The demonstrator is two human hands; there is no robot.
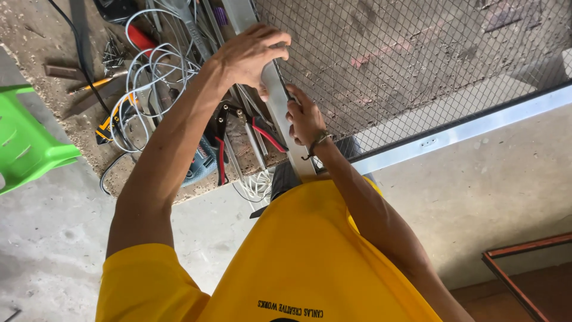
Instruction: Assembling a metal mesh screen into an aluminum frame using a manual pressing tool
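Aluminium frame rail looks light, stiff, slick: left hand clamped over it, right hand pinching its mesh-side edge

I see my left hand reached far forward, arm nearly straight, fingers curled in a grip. My right hand sits closer, elbow bent, fingers clenched.

Alu frame bar w/ wire mesh
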